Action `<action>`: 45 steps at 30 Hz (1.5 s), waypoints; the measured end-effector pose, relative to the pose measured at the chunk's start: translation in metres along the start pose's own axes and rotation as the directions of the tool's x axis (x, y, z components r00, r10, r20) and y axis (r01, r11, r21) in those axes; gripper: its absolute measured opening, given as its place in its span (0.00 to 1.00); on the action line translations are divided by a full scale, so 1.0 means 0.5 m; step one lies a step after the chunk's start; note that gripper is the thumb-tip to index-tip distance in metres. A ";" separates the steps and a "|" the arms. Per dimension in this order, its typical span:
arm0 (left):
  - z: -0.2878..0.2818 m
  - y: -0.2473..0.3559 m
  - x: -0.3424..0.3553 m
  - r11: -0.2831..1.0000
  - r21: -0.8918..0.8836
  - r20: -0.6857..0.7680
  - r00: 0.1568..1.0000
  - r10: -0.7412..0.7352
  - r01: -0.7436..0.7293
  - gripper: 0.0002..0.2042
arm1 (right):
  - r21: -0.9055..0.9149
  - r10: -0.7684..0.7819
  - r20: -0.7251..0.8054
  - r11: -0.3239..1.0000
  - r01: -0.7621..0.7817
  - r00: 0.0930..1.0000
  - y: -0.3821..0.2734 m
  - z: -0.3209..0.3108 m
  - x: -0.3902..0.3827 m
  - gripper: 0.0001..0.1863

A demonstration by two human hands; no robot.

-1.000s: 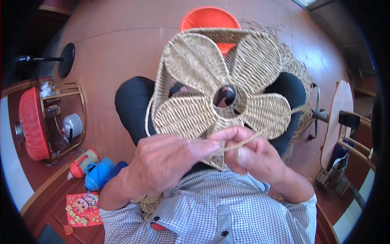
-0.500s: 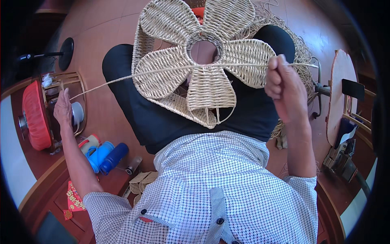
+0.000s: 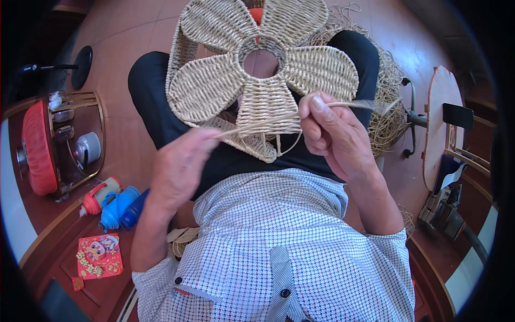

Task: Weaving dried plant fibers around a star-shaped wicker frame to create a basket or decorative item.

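A woven straw piece (image 3: 303,70) with five petals around a round central hole rests on my lap over dark trousers (image 3: 145,86). Its lowest petal has bare wire frame showing at the bottom edge. A pale straw cord (image 3: 252,125) stretches across that petal between my hands. My right hand (image 3: 338,134) is closed on the cord beside the petal's right side, with a loose end sticking out to the right, blurred. My left hand (image 3: 179,163), smeared by motion, pinches the cord lower left of the piece.
A heap of straw cord (image 3: 389,131) lies beside my right leg. A round board (image 3: 437,129) stands at the right. At the left are a stand with a red cushion (image 3: 37,147), a black round base (image 3: 81,67), bottles (image 3: 119,206) and a red paper card (image 3: 101,255).
Since half a second ago both hands have drawn inward, my left one moving right from far out, my right one down and leftward. Earlier, they were together at the piece's bottom.
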State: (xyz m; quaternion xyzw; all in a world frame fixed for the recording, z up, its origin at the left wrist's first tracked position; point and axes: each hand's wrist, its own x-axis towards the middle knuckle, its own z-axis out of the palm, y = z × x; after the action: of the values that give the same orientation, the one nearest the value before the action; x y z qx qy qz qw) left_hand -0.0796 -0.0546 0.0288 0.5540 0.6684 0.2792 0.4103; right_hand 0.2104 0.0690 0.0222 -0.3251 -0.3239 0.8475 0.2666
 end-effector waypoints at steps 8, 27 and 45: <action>-0.032 0.060 -0.039 0.693 0.702 -0.087 0.946 0.313 -0.165 0.18 | -0.158 0.118 -0.003 0.981 -0.117 0.993 0.065 0.014 -0.025 0.16; 0.116 -0.056 0.010 0.855 -0.396 -0.020 0.927 -0.373 0.335 0.22 | -0.549 -0.050 -0.308 0.825 -0.135 0.950 0.154 -0.024 -0.075 0.16; 0.091 -0.039 -0.025 0.938 -0.344 -0.298 0.952 -0.072 -0.037 0.18 | -0.423 -0.141 -0.129 0.903 0.074 0.982 0.163 0.051 0.034 0.20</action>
State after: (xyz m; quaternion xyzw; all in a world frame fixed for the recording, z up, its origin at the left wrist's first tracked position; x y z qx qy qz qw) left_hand -0.0498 -0.0749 -0.0076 0.4172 0.6693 0.4711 0.3950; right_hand 0.1613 0.0180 -0.0284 -0.4216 -0.4927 0.7146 0.2623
